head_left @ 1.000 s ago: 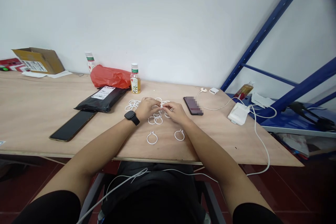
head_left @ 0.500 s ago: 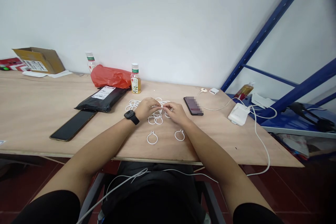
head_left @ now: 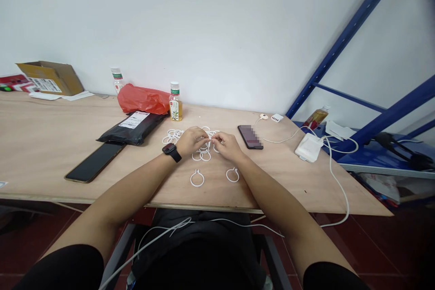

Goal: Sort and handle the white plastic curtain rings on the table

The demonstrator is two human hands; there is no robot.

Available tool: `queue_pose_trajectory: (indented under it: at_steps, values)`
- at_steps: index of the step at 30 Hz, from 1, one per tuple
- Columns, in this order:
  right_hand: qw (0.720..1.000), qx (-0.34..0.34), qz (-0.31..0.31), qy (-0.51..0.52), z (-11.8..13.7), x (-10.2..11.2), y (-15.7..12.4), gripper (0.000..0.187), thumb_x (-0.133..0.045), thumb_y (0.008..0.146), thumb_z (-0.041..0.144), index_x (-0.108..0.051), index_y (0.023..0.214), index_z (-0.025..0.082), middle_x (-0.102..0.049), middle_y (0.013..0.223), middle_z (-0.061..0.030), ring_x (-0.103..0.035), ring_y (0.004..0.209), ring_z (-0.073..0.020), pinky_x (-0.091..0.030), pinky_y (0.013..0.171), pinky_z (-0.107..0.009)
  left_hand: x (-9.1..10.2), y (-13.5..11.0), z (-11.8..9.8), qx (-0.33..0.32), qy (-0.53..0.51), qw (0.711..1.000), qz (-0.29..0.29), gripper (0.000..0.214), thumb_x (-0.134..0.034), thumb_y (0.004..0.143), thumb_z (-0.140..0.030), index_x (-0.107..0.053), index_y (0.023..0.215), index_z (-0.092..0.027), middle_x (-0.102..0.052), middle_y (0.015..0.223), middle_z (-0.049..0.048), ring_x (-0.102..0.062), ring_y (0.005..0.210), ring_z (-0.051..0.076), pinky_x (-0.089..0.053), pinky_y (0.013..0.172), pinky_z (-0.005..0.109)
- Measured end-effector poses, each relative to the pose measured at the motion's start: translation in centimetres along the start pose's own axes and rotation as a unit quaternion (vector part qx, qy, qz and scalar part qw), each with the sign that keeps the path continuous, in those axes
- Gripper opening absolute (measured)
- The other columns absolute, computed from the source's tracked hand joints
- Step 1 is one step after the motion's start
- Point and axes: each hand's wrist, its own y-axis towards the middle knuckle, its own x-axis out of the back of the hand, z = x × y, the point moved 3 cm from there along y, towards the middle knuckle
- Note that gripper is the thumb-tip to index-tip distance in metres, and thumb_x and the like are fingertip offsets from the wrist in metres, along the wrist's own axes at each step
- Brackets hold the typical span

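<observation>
Left hand (head_left: 192, 141) and right hand (head_left: 226, 144) are both pinching what looks like a white ring (head_left: 208, 143), mostly hidden by fingers, over a ring pile (head_left: 201, 156) on the tabletop (head_left: 275, 179). Two loose rings (head_left: 197, 171) sit nearer the edge, phone (head_left: 250, 137) off right, tea bottle (head_left: 176, 108) behind.

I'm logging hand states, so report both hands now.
Left hand: closed in a pinch, apparently on a ring.
Right hand: closed in a pinch, apparently on the same ring, which the fingertips partly hide.
</observation>
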Motion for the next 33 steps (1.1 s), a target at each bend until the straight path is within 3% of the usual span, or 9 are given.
queue_pose_trajectory:
  at_steps: [14, 17, 21, 25, 28, 31, 33]
  values:
    - [0.998, -0.008, -0.036, 0.055, 0.3, -0.2, 0.2, 0.016, -0.057, 0.09, 0.029, -0.068, 0.087, 0.019, -0.071, 0.076, -0.0016, -0.064, 0.07, -0.0142, -0.047, 0.067, -0.025, 0.1, 0.2, -0.1, -0.017, 0.019, 0.998, -0.066, 0.028, -0.056, 0.094, -0.042, -0.068, 0.085, -0.019, -0.072, 0.085, 0.0062, -0.064, 0.082, 0.019, -0.048, 0.08, 0.035]
    - [0.997, -0.004, -0.047, 0.057, 0.3, -0.3, 0.2, 0.016, -0.058, 0.09, 0.03, -0.07, 0.089, 0.019, -0.073, 0.079, -0.0023, -0.066, 0.071, -0.0147, -0.048, 0.068, -0.025, 0.2, 0.4, -0.3, -0.019, 0.026, 0.998, -0.057, 0.025, -0.055, 0.095, -0.039, -0.069, 0.092, -0.019, -0.074, 0.093, 0.0072, -0.066, 0.09, 0.02, -0.048, 0.086, 0.037]
    - [0.997, 0.002, -0.051, 0.061, 0.4, -0.3, 0.2, 0.017, -0.06, 0.089, 0.031, -0.071, 0.093, 0.019, -0.074, 0.082, -0.0034, -0.067, 0.073, -0.0153, -0.05, 0.07, -0.026, 0.5, 0.2, -0.1, -0.026, 0.021, 0.998, -0.046, 0.018, -0.057, 0.092, -0.033, -0.068, 0.087, -0.019, -0.074, 0.096, 0.0068, -0.067, 0.093, 0.02, -0.049, 0.089, 0.037]
    - [0.997, -0.021, -0.056, 0.058, -0.2, -0.2, 0.2, 0.02, -0.062, 0.087, 0.032, -0.072, 0.098, 0.02, -0.074, 0.081, -0.0033, -0.067, 0.069, -0.0152, -0.052, 0.068, -0.026, 1.6, -0.1, 1.1, 0.046, 0.065, 0.996, -0.036, 0.014, -0.057, 0.085, -0.029, -0.065, 0.082, -0.018, -0.074, 0.088, 0.0063, -0.067, 0.083, 0.021, -0.05, 0.082, 0.035]
    - [0.996, -0.038, -0.06, 0.063, -0.9, -0.2, 0.2, 0.019, -0.062, 0.086, 0.031, -0.072, 0.096, 0.02, -0.074, 0.08, -0.0028, -0.066, 0.066, -0.0149, -0.052, 0.065, -0.026, 2.5, -0.2, 2.2, 0.116, 0.143, 0.983, -0.014, 0.019, -0.055, 0.083, -0.028, -0.067, 0.093, -0.017, -0.073, 0.081, 0.0056, -0.066, 0.077, 0.021, -0.048, 0.076, 0.033]
    - [0.995, -0.042, -0.062, 0.066, -1.3, -0.3, 0.2, 0.018, -0.062, 0.084, 0.03, -0.073, 0.094, 0.02, -0.074, 0.08, -0.0028, -0.067, 0.067, -0.0153, -0.053, 0.065, -0.026, 3.0, -0.4, 3.3, 0.177, 0.226, 0.957, 0.036, 0.029, -0.052, 0.084, -0.029, -0.069, 0.103, -0.018, -0.073, 0.084, 0.0065, -0.066, 0.081, 0.023, -0.046, 0.078, 0.034]
    - [0.995, -0.041, -0.06, 0.064, -1.3, -0.3, 0.3, 0.017, -0.062, 0.084, 0.03, -0.073, 0.093, 0.02, -0.074, 0.08, -0.0029, -0.067, 0.068, -0.0155, -0.053, 0.065, -0.026, 3.0, -0.6, 3.9, 0.211, 0.272, 0.935, 0.086, 0.028, -0.049, 0.085, -0.031, -0.073, 0.095, -0.019, -0.074, 0.086, 0.0087, -0.066, 0.083, 0.025, -0.045, 0.079, 0.036]
